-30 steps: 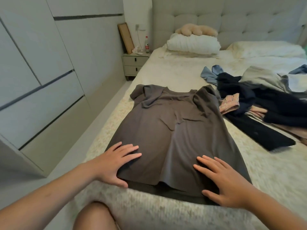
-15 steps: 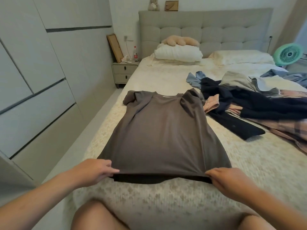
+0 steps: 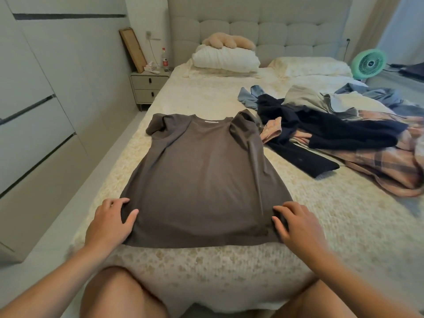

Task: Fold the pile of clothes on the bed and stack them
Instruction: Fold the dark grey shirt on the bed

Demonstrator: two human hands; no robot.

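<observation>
A grey-brown short-sleeved shirt (image 3: 202,180) lies spread flat on the bed (image 3: 332,221), neck towards the headboard and hem towards me. My left hand (image 3: 112,220) holds its lower left edge, thumb on top of the cloth and fingers curled at the side. At the lower right edge my right hand (image 3: 298,226) grips the shirt the same way. A loose pile of clothes (image 3: 344,134) lies to the right: dark navy pieces, a pink plaid garment, light blue and pale grey ones.
White pillows (image 3: 226,58) with a plush toy (image 3: 229,41) lie at the padded headboard. A nightstand (image 3: 146,87) with a bottle stands at the left, past grey wardrobe doors (image 3: 46,111). A green fan (image 3: 368,63) stands at the far right. My knees are at the bed's near edge.
A second ago both palms lay flat on the wrinkled shirt. Then they gripped the hem and pulled it taut. Now the shirt lies smooth and the hands hold its lower side edges.
</observation>
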